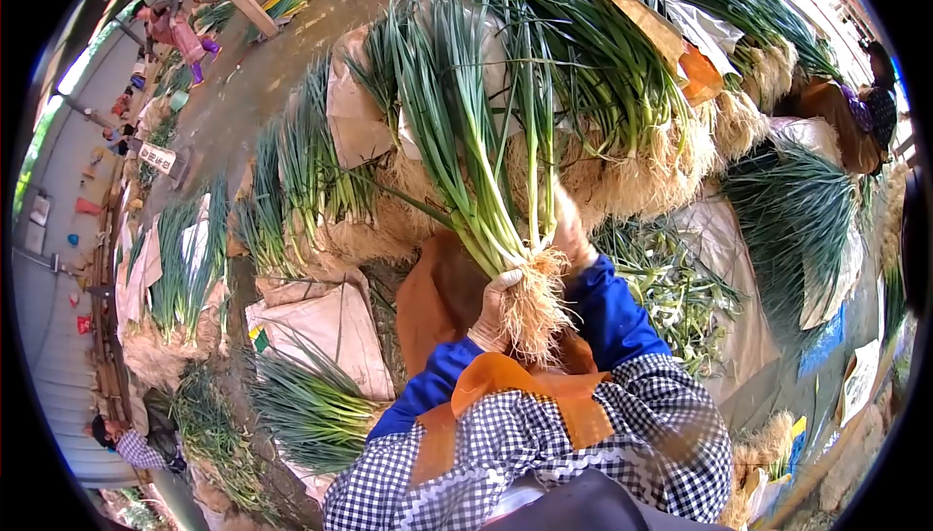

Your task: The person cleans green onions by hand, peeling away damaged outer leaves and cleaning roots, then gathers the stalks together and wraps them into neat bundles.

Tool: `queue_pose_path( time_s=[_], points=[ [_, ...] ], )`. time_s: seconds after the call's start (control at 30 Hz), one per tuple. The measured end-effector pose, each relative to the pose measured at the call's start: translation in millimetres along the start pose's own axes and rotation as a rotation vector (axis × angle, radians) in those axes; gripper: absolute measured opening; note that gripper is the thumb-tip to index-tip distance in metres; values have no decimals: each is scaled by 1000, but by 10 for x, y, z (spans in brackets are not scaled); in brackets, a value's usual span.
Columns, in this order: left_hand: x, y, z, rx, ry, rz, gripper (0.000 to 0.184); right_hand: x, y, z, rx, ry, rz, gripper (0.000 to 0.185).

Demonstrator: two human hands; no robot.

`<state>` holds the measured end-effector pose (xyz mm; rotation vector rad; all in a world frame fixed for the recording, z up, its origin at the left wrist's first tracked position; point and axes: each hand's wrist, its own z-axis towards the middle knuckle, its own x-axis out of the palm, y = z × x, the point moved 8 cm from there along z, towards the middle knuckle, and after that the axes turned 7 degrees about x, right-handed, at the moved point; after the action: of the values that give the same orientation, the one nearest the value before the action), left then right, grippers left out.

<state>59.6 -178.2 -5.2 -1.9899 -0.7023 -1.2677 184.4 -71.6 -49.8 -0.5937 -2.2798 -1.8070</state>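
Note:
A bunch of green onions point(478, 162) stands up in front of me, its leaves pointing away and its pale roots point(535, 308) toward my body. My left hand point(494, 312), pale and perhaps gloved, is wrapped round the bunch low down, just at the roots. On the right side of the stalks is my right hand point(571, 230), smeared by motion and partly behind the stems; its fingers cannot be made out. Orange cloth point(428, 288) covers my lap beneath the bunch.
Long piles of green onions point(622, 94) lie ahead, with more at left point(311, 162) and right point(792, 210). Loose trimmed leaves point(680, 288) lie right of my arm. A pale sack point(330, 337) is at left. Other people point(146, 444) sit at the lower left and far right point(880, 103).

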Motion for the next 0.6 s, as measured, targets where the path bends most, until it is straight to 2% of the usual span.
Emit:
queue_pose_path(
  time_s=[0.03, 0.07, 0.13, 0.2, 0.27, 0.33, 0.37, 0.43, 0.47, 0.53, 0.6],
  points=[
    [14, -15, -9, 33, -17, 26, 39, -106, -479, 79, 186, 62, -19, 38],
    [-21, -19, -2, 34, -18, 26, 39, 187, -596, -303, 292, 251, 328, 32],
    [-102, -3, 19, 9, -2, -23, 41, -448, -1082, -369, -5, 187, -119, 27],
    [4, -15, -31, -20, 9, -41, 40, -862, -1145, -655, 312, 88, -1750, 39],
    [-142, -30, 38, 1, 17, -3, 39, -981, -711, -683, 433, 57, -1797, 47],
    [-246, 26, 53, -7, -9, -3, 37, -718, 4, -527, 146, -186, -1063, 60],
    [-215, 33, 64, -8, 8, -1, 36, -435, 287, -521, 212, -63, -694, 61],
    [-186, 13, 75, 8, 8, 7, 37, 105, 676, -394, 156, -53, -202, 61],
    [-176, 5, 79, 16, 8, 12, 37, 194, 801, -316, 50, -164, -79, 60],
    [12, -35, -18, 19, -67, 11, 38, 200, 562, 103, -224, 15, -14, 58],
    [-101, -49, 32, 22, -26, -1, 38, 272, 258, 6, 103, -43, 338, 51]
  ],
)
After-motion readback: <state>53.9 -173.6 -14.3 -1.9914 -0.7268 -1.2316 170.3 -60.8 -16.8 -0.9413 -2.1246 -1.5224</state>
